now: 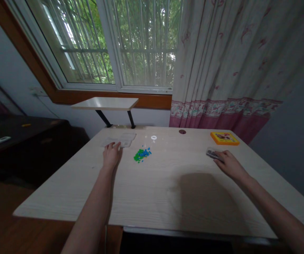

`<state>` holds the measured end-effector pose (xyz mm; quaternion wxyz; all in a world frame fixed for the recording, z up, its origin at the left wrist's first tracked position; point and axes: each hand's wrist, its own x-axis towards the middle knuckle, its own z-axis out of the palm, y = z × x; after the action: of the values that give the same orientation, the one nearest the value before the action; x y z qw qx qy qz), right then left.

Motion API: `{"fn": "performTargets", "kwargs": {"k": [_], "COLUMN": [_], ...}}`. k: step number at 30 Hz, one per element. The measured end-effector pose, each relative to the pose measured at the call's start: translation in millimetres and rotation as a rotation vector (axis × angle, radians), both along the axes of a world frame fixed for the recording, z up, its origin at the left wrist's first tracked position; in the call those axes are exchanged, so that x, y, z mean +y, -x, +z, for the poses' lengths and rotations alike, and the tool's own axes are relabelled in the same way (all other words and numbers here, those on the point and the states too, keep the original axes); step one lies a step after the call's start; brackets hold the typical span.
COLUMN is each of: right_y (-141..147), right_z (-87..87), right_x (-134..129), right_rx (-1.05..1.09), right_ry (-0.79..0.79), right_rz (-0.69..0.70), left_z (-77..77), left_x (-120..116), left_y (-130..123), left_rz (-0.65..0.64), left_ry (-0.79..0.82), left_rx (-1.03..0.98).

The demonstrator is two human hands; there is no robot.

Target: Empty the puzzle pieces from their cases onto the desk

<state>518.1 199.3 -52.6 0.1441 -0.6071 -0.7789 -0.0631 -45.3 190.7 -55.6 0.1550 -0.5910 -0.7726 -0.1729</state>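
Observation:
On the left of the table my left hand (111, 154) reaches forward, its fingertips apart and resting at the near edge of a flat clear plastic case (128, 138). I cannot see any grip on that case. To its right lies a loose pile of small green and blue pieces (142, 154), with a few pieces scattered around it. My right hand (228, 162) is closed on the near end of a small clear plastic box (212, 153) with dark contents. The box is at the table's right side, and the fingers hide part of it.
A yellow-orange box (224, 138) with a printed top lies at the table's (152, 197) back right. A white raised shelf (105, 103) on black legs stands at the back left. Near the back edge is a round brown cable hole (182, 132). A dark desk (35, 130) is further left.

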Motion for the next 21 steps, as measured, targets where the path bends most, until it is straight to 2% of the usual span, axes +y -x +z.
{"fn": "performTargets", "kwargs": {"k": [2, 4, 9, 12, 15, 17, 21], "right_y": [10.7, 17.1, 28.0, 51.2, 99.3, 142.2, 228.5], "right_z": [5.0, 10.8, 25.0, 33.3, 40.8, 43.4, 39.6], "right_x": [-3.4, -2.9, 10.5, 18.9, 23.1, 23.7, 21.7], "right_rx": [0.047, 0.061, 0.007, 0.056, 0.281, 0.471, 0.743], "right_ry": [0.039, 0.062, 0.120, 0.185, 0.100, 0.036, -0.012], "right_rz": [0.167, 0.244, 0.172, 0.179, 0.342, 0.482, 0.725], "left_z": [0.0, 0.7, 5.5, 10.0, 15.2, 18.2, 22.0], "left_x": [-0.3, -1.3, -3.9, -5.7, -10.1, -14.3, -20.6], "left_y": [-1.3, -2.9, -8.7, -22.7, -51.7, -74.6, -105.7], "left_rz": [-0.011, -0.016, -0.005, -0.175, -0.467, -0.657, -0.831], "left_ry": [0.001, -0.010, -0.120, -0.213, -0.273, -0.207, -0.124], "left_rx": [-0.003, -0.011, -0.056, -0.121, -0.250, -0.298, -0.352]}}
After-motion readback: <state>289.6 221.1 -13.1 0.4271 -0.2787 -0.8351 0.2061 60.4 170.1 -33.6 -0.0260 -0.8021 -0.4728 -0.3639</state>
